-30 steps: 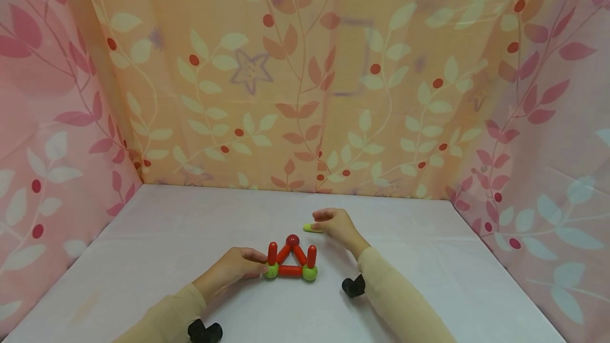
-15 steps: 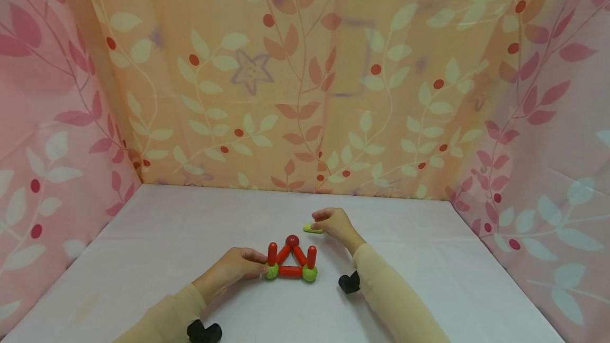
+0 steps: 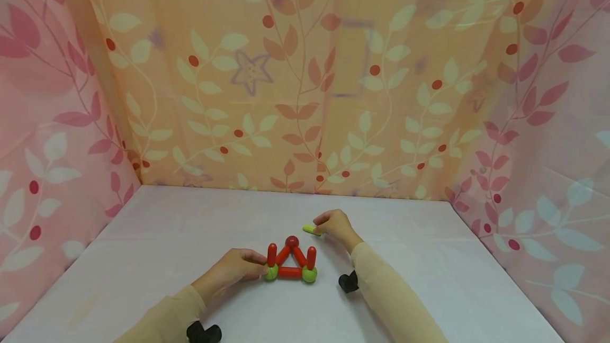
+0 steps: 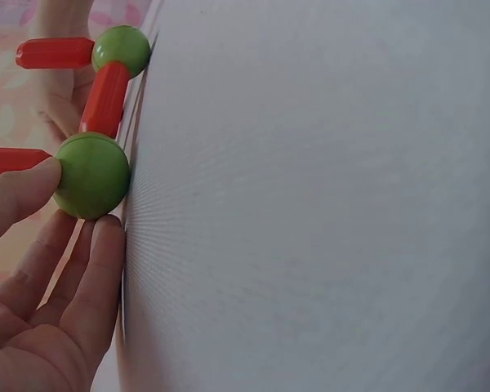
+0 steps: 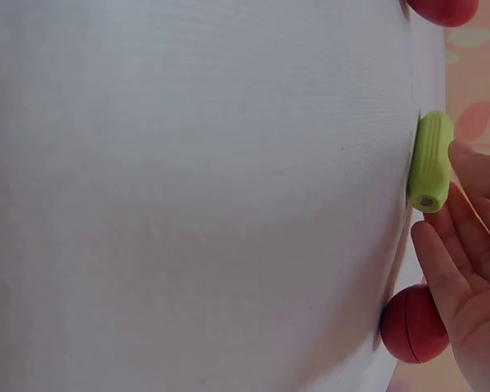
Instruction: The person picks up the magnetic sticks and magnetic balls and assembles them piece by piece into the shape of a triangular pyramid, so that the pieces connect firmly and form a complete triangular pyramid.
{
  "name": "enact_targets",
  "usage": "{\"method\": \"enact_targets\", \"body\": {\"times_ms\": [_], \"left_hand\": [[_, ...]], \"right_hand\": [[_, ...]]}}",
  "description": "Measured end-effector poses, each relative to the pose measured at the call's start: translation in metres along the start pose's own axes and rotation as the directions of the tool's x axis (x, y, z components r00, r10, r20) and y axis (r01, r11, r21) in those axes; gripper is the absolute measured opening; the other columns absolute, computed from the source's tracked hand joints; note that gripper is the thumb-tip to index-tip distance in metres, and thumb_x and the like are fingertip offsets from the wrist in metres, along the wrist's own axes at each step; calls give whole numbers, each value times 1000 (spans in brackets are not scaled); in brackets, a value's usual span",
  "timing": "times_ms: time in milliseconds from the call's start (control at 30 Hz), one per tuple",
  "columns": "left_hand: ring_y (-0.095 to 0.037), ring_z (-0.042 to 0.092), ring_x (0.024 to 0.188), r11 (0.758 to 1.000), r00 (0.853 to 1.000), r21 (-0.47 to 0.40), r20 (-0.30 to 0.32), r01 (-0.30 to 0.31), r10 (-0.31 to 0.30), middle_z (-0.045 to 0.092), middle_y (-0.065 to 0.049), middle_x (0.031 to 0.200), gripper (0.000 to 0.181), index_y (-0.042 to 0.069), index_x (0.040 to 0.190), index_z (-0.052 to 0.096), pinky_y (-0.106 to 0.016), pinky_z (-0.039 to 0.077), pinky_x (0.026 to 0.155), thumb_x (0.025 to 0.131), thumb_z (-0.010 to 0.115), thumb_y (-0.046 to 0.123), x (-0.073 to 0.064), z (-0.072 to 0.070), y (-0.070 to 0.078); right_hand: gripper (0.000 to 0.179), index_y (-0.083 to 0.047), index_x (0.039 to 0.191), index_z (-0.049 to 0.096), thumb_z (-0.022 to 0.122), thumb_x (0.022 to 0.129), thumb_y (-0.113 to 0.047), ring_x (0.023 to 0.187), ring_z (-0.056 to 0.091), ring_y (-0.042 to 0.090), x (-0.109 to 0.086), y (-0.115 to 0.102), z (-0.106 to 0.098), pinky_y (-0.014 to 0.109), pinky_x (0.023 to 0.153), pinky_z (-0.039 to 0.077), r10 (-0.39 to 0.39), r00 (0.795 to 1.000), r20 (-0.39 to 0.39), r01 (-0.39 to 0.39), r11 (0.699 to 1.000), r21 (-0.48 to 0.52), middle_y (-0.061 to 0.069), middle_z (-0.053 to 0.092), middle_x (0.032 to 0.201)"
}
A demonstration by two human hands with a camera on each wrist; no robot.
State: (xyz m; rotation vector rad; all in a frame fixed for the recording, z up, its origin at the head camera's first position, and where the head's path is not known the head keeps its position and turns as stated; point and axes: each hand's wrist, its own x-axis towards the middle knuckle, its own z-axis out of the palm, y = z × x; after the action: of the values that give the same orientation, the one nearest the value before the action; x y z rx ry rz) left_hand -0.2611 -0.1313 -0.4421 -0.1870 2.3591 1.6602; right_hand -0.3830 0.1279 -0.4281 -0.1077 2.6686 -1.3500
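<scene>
My left hand (image 3: pixel 234 268) pinches a green ball (image 4: pixel 92 176), thumb on one side and fingers on the other. It is a corner of a triangle of red magnetic rods (image 3: pixel 290 272), which lies on the table. A second green ball (image 3: pixel 309 274) and a red ball (image 3: pixel 292 241) form the other corners. One red rod (image 3: pixel 311 257) stands upright on each green ball. Behind and right of the triangle, my right hand (image 3: pixel 336 226) pinches a yellow-green magnetic rod (image 5: pixel 432 159) at the table surface. Its end shows a grey metal tip.
A loose red ball (image 5: pixel 414 324) sits beside the right hand in the right wrist view; the head view does not show it. Flower-printed curtains (image 3: pixel 295 94) stand around the white table (image 3: pixel 190 216). A black strap piece (image 3: pixel 349 282) is on the right wrist.
The yellow-green rod has turned slightly, its near end swinging toward me with the right hand's fingers. The left hand and the triangle hold still.
</scene>
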Motion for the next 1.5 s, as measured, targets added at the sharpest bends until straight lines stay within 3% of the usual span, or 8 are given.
{"method": "enact_targets", "body": {"times_ms": [300,867,1500], "left_hand": [[-14,62,82,1000,1000,0,6,-15,15,71,-4,100,27,4,103,74,-29,58,77,78,82,12,-3,1,1],[-14,63,81,1000,1000,-12,11,-7,7,71,-5,101,28,4,104,74,-29,58,77,78,83,12,-3,1,1],[-14,64,86,1000,1000,5,8,-8,8,72,-3,101,26,4,102,73,-31,58,79,78,82,12,-4,-1,3]], "right_hand": [[17,-5,95,78,81,79,-4,77,63,13,1,4,6,26,73,57,14,1000,-5,-14,999,-29,6,74,93],[21,-2,102,76,77,81,-1,85,61,16,-5,-2,-1,29,80,58,-16,998,66,25,990,-139,8,73,101],[30,-2,111,74,76,81,-4,88,62,15,-9,7,-4,26,76,59,3,998,56,-7,997,73,9,72,106]]}}
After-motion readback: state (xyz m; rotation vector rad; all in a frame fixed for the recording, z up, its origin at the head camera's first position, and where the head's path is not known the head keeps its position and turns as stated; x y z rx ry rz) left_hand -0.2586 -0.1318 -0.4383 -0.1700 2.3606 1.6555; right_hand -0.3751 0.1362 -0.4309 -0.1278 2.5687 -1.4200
